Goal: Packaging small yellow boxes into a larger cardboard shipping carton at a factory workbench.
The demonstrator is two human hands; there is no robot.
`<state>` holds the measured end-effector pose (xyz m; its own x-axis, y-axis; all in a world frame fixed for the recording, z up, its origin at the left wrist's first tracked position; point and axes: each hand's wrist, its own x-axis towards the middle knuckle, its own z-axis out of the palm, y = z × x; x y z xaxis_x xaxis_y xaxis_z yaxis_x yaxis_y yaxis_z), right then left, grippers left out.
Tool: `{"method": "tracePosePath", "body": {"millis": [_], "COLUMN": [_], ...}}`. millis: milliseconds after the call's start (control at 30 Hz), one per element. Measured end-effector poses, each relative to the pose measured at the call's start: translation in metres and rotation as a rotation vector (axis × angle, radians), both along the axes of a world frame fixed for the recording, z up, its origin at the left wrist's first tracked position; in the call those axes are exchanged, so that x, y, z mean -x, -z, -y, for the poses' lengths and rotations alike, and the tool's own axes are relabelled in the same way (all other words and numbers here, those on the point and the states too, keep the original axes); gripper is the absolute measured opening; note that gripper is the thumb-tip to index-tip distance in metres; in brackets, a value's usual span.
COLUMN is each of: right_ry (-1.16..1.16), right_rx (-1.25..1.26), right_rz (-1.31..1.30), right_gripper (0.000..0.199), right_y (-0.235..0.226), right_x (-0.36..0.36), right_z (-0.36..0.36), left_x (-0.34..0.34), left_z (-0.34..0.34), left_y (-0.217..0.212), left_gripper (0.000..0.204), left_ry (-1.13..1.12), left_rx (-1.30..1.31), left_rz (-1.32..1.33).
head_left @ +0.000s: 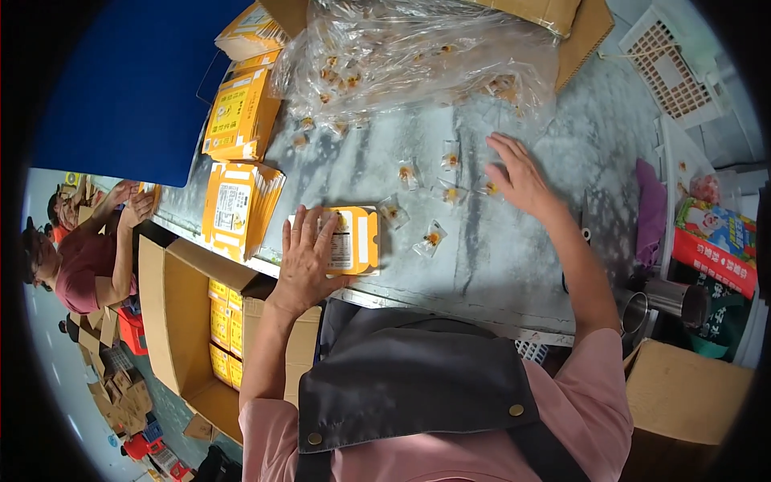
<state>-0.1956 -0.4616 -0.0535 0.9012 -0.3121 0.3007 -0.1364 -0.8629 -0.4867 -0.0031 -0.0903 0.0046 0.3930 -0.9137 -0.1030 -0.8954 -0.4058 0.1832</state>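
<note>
Head view, looking down at my two hands over a grey worktable [514, 265]. My left hand [305, 261] lies flat, fingers spread wide, pressing on a small yellow carton [353, 239] that sits near the table's front edge; the hand covers the carton's left part, so I cannot see its full outline. From what shows, the carton lies flat with its long axis roughly parallel to the front edge, its printed white panel facing up.

My right hand [518, 173] reaches further out, palm down, fingers loosely spread and gripping nothing, its fingertips just beside a small clear sachet [488, 188]. More loose sachets [432, 238] lie scattered between the two hands, one touching the carton's right edge.

Open room: bare table lies to the right of the right forearm and between the carton and the big clear bag of sachets [401, 56] at the far side. To the left, stacks of flat yellow cartons [237, 209] crowd the table's left edge; below that edge stands an open cardboard box [181, 321] partly filled with yellow packs.

A white plastic basket [675, 64] is cut off at the upper right. Another person [88, 265] works at far left, small and distorted by the lens rim; what their hands hold is hard to make out.
</note>
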Motion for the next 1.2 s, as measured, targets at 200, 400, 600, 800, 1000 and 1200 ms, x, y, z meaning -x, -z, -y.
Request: {"method": "tracePosePath", "body": {"millis": [200, 400, 600, 800, 1000, 1200], "right_ry": [-0.024, -0.066, -0.196, -0.116, -0.245, -0.364], "right_rx": [-0.033, -0.052, 0.054, -0.101, 0.095, 0.132], "right_rz": [-0.008, -0.001, 0.038, 0.039, -0.113, -0.234], "right_gripper": [0.051, 0.051, 0.036, 0.042, 0.068, 0.059], "right_y": [0.009, -0.006, 0.003, -0.015, -0.006, -0.009], "right_x": [0.022, -0.004, 0.009, -0.012, -0.077, -0.031], "right_z": [-0.043, -0.070, -0.081, -0.075, -0.076, -0.100], "left_x": [0.010, 0.016, 0.016, 0.016, 0.017, 0.019], "left_z": [-0.011, -0.017, -0.018, -0.018, -0.016, -0.018], "left_y": [0.000, 0.004, 0.007, 0.008, 0.009, 0.013], "left_gripper": [0.112, 0.112, 0.113, 0.112, 0.110, 0.109], "left_ry": [-0.069, -0.130, -0.139, -0.136, -0.136, -0.135], "left_rx": [0.087, 0.135, 0.169, 0.204, 0.212, 0.233], "left_rz": [-0.012, -0.023, -0.037, -0.044, -0.061, -0.053]}}
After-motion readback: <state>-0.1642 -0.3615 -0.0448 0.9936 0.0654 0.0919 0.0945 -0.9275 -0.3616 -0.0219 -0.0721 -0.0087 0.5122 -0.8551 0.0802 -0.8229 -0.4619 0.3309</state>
